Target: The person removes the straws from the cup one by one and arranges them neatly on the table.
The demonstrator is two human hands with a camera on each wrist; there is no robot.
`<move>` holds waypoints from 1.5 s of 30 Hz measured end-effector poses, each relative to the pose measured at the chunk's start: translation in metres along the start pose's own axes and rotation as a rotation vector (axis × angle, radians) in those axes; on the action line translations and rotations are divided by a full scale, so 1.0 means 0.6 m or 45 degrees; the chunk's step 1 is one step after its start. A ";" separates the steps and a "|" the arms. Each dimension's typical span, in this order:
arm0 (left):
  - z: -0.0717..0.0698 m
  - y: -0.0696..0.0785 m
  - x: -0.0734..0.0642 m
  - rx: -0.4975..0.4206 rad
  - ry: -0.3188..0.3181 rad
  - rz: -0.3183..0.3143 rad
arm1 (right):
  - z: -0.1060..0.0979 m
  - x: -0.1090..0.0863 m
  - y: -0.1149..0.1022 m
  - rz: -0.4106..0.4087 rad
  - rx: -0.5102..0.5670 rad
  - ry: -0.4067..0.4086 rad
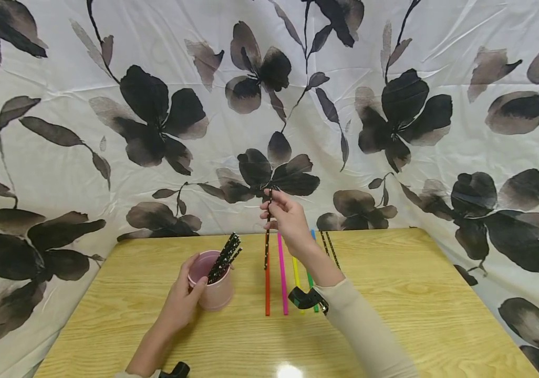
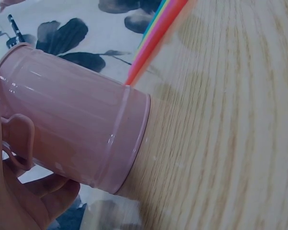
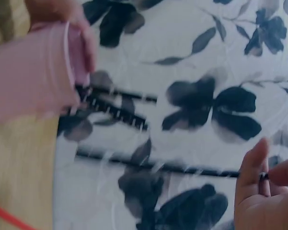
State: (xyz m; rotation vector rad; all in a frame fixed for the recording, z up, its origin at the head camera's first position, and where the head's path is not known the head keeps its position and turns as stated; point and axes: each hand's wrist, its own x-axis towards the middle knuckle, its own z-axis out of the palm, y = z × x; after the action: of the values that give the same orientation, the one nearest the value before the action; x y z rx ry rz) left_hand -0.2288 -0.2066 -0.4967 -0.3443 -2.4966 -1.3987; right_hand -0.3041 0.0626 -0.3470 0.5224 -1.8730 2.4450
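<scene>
Pink cup [image 1: 217, 296] in curled L fingers [image 2: 60, 197], blk straw [image 1: 267, 249] betw. pinched R fingers [image 1: 281, 199], forearm [image 1: 369, 331] partly before col. straws [image 1: 282, 278]

Pink cup [image 1: 216, 298]: 1. Right of cup: coloured straws [image 1: 283, 283], 5; black dotted straws [image 1: 267, 252], 3. Inside cup: several more, uncountable.

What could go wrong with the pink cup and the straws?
The pink cup might tip if the left hand slips, since the black straws inside lean to one side. The right hand pinches the lone black straw near one end, so it could drop and nudge the red straw.
</scene>
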 end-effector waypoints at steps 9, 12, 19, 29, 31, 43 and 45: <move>-0.005 -0.004 0.001 0.006 -0.006 -0.002 | -0.067 0.000 0.005 -0.222 -0.312 -0.039; -0.007 -0.006 0.001 0.010 0.003 -0.001 | -0.085 0.002 0.008 -0.302 -0.405 -0.076; -0.006 -0.006 0.001 0.029 0.004 0.009 | -0.113 -0.005 -0.003 -0.207 -0.522 -0.130; -0.004 -0.007 0.003 0.020 0.003 0.012 | -0.149 -0.019 -0.033 -0.113 -0.615 -0.137; -0.004 -0.009 0.003 0.019 0.002 0.011 | -0.157 -0.019 -0.035 -0.092 -0.654 -0.125; 0.001 -0.011 0.004 0.011 -0.003 0.009 | -0.253 0.017 0.036 0.018 -0.656 -0.053; 0.001 -0.012 0.005 0.011 -0.005 0.009 | -0.270 0.022 0.050 0.037 -0.670 -0.026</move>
State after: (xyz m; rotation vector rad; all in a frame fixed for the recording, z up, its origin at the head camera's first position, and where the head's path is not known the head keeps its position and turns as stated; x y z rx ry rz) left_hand -0.2338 -0.2092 -0.5017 -0.3537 -2.5015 -1.3853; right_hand -0.3639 0.2039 -0.4080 0.4876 -2.4124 1.8390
